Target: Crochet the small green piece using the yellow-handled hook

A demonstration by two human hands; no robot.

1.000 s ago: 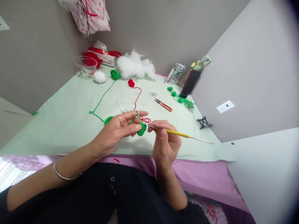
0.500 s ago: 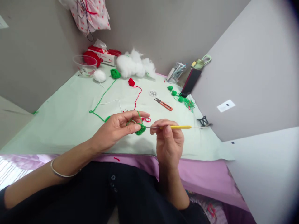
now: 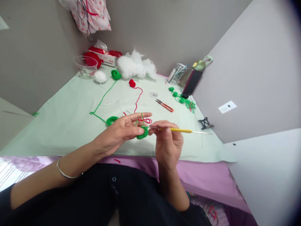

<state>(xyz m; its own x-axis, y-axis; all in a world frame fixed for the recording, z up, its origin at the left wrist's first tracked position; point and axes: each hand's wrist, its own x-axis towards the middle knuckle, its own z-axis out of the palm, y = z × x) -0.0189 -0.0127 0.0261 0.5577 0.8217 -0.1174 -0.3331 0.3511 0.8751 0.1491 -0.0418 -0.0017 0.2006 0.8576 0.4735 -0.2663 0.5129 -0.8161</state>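
My left hand pinches a small green crochet piece between thumb and fingers. Green yarn loops over its stretched index finger. My right hand grips a crochet hook by its yellow handle, pen-like. The hook's thin metal front end meets the top of the crochet piece; its very tip is hidden in the stitches. The other metal end points out to the right. Beside my left wrist lies a coil of green yarn, its strand running back to a green yarn ball. Red yarn lies behind the fingers.
Orange thread snips and a small clear round case lie beyond my hands. White stuffing, a white yarn ball, a clear tub and a tissue box stand behind. Rightward are green crocheted pieces, a pen cup and a phone.
My left hand has shifted slightly right and down with the crochet piece, uncovering more of the green coil. My right hand has moved slightly left, and the hook's rear end has tipped down.
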